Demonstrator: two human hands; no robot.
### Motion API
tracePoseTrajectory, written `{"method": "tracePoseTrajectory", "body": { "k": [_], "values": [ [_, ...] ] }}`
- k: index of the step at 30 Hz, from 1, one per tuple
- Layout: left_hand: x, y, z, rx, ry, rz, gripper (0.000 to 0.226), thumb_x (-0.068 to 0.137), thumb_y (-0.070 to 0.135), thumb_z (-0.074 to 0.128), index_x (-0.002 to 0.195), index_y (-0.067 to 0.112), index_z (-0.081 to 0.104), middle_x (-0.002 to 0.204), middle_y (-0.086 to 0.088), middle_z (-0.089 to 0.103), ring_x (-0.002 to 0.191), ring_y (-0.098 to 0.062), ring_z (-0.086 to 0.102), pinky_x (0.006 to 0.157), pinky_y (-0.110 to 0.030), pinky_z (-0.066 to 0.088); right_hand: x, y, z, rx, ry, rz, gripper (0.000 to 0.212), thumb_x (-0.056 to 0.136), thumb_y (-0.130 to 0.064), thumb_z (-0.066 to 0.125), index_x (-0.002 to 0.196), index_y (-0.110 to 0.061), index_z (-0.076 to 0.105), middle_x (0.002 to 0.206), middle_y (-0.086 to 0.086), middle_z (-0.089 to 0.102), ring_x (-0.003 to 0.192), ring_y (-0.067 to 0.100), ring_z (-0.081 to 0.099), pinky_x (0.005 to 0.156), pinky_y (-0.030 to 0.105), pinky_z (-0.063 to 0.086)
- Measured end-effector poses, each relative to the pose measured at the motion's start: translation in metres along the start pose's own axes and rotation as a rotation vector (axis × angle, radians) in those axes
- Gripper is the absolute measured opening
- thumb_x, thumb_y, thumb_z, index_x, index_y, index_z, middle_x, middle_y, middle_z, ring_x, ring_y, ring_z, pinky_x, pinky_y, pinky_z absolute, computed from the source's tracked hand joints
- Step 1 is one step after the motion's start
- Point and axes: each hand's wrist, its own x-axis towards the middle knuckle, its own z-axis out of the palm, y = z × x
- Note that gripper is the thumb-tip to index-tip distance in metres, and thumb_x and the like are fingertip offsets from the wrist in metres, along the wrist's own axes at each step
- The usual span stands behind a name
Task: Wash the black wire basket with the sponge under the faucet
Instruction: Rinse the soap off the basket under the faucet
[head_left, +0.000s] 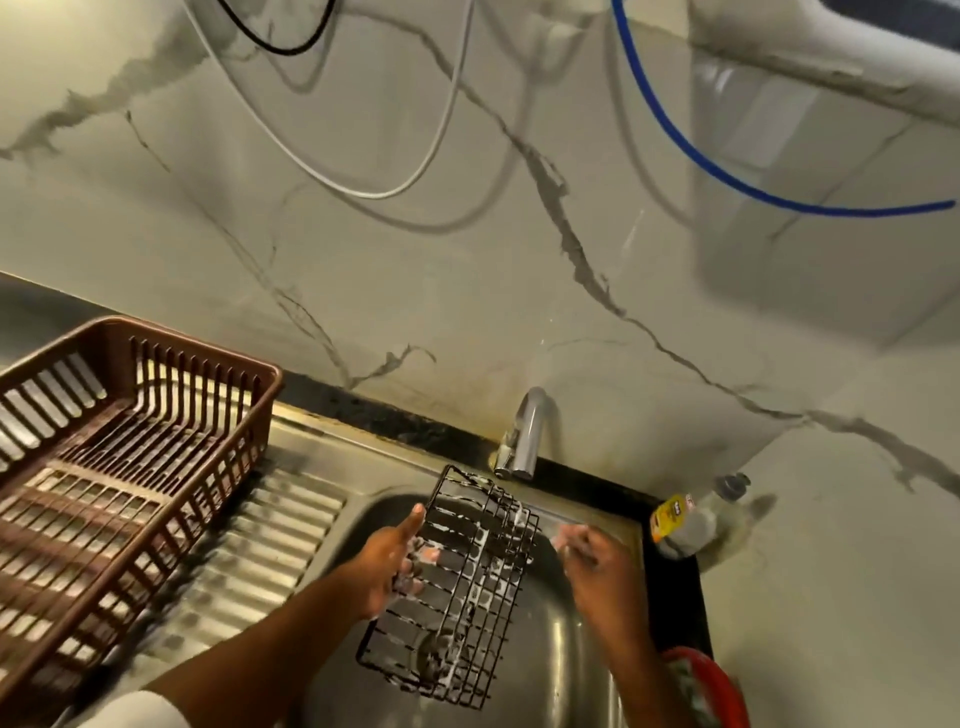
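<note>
The black wire basket (457, 582) is held tilted over the steel sink (566, 654), its upper end just below the faucet (524, 436) and its lower end down in the basin; streaks of white foam cling to its wires. The left hand (392, 564) grips the basket's left side, thumb up along the rim and fingers curled through the wires from behind. The right hand (597, 564) is just right of the basket, apart from it, with its fingers curled round a small pale, soapy thing that is probably the sponge (563, 538), though it is too blurred to be sure. On the ribbed drainboard at the sink's left side stands a brown plastic dish rack (119, 467). At the sink's back right corner, on the dark desk edge, a clear soap bottle (696, 519) with a yellow label stands against the marble wall. A red item (711, 686) shows at the sink's front right edge.
</note>
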Motion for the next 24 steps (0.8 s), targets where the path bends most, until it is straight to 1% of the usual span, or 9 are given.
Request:
{"method": "tracePoseTrajectory", "body": {
  "k": [2, 4, 5, 8, 12, 15, 18, 21, 24],
  "values": [
    [0.005, 0.000, -0.008, -0.018, -0.021, -0.056, 0.081, 0.090, 0.063, 0.061, 0.137, -0.003, 0.054, 0.107, -0.023, 0.074, 0.092, -0.034, 0.070, 0.083, -0.042, 0.058, 0.028, -0.009, 0.016, 0.038, -0.019, 0.045, 0.007, 0.093, -0.027, 0.068, 0.097, -0.031, 0.074, 0.088, -0.009, 0.075, 0.083, 0.006, 0.070, 0.083, 0.037, 0.060],
    [0.009, -0.002, -0.014, -0.052, -0.042, -0.111, 0.073, 0.088, 0.063, 0.061, 0.122, -0.002, 0.060, 0.064, -0.007, 0.066, 0.053, -0.015, 0.053, 0.050, -0.028, 0.049, 0.053, -0.019, 0.032, 0.143, -0.023, 0.108, 0.010, 0.093, -0.020, 0.067, 0.095, -0.029, 0.073, 0.082, -0.003, 0.075, 0.075, 0.011, 0.069, 0.077, 0.038, 0.060],
    [0.012, -0.005, -0.016, -0.072, -0.040, -0.126, 0.069, 0.086, 0.062, 0.062, 0.112, -0.002, 0.062, 0.056, -0.003, 0.059, 0.047, -0.013, 0.043, 0.044, -0.026, 0.041, 0.065, -0.023, 0.039, 0.200, -0.025, 0.149, 0.013, 0.093, -0.015, 0.066, 0.098, -0.026, 0.072, 0.079, -0.001, 0.074, 0.070, 0.011, 0.066, 0.070, 0.033, 0.057],
    [0.020, -0.011, -0.018, -0.121, -0.008, -0.152, 0.067, 0.088, 0.061, 0.064, 0.109, -0.003, 0.063, 0.057, -0.004, 0.059, 0.049, -0.014, 0.042, 0.044, -0.026, 0.039, 0.093, -0.026, 0.065, 0.218, -0.024, 0.189, 0.025, 0.091, -0.002, 0.067, 0.100, -0.025, 0.070, 0.076, -0.003, 0.070, 0.066, 0.011, 0.062, 0.061, 0.026, 0.052],
    [0.030, -0.020, -0.018, -0.151, -0.017, -0.211, 0.056, 0.088, 0.062, 0.064, 0.086, 0.006, 0.060, 0.057, -0.003, 0.058, 0.045, -0.013, 0.044, 0.042, -0.026, 0.037, 0.116, -0.011, 0.091, 0.158, 0.005, 0.203, 0.021, 0.085, -0.002, 0.073, 0.079, -0.021, 0.076, 0.082, 0.000, 0.075, 0.084, 0.023, 0.072, 0.081, 0.048, 0.061],
    [0.033, -0.025, -0.016, -0.155, -0.027, -0.240, 0.055, 0.090, 0.061, 0.063, 0.081, 0.007, 0.059, 0.056, -0.003, 0.058, 0.043, -0.012, 0.044, 0.041, -0.025, 0.037, 0.126, -0.009, 0.093, 0.184, -0.079, 0.178, 0.028, 0.089, -0.007, 0.061, 0.077, -0.025, 0.078, 0.077, -0.003, 0.074, 0.080, 0.019, 0.069, 0.078, 0.038, 0.058],
    [0.036, -0.027, -0.015, -0.151, -0.034, -0.250, 0.054, 0.086, 0.061, 0.065, 0.081, 0.007, 0.061, 0.056, -0.003, 0.059, 0.045, -0.014, 0.047, 0.041, -0.024, 0.040, 0.146, -0.006, 0.104, 0.080, -0.131, 0.169, 0.018, 0.094, -0.010, 0.058, 0.091, -0.006, 0.076, 0.072, -0.001, 0.072, 0.064, 0.010, 0.069, 0.059, 0.027, 0.058],
    [0.038, -0.029, -0.012, -0.167, -0.036, -0.243, 0.053, 0.090, 0.059, 0.063, 0.083, 0.007, 0.060, 0.055, -0.002, 0.057, 0.044, -0.013, 0.046, 0.041, -0.024, 0.040, 0.171, 0.007, 0.128, -0.100, -0.194, 0.024, 0.025, 0.072, -0.043, 0.068, 0.065, -0.019, 0.071, 0.064, -0.008, 0.071, 0.063, 0.007, 0.070, 0.072, 0.034, 0.063],
    [0.037, -0.031, -0.010, -0.193, -0.030, -0.223, 0.052, 0.094, 0.058, 0.060, 0.087, 0.006, 0.058, 0.055, -0.001, 0.054, 0.044, -0.012, 0.044, 0.040, -0.025, 0.040, 0.177, 0.002, 0.145, -0.246, -0.194, -0.056, 0.031, 0.075, -0.025, 0.076, 0.049, -0.025, 0.057, 0.066, -0.006, 0.071, 0.067, 0.016, 0.072, 0.074, 0.036, 0.062]
  ]
}}
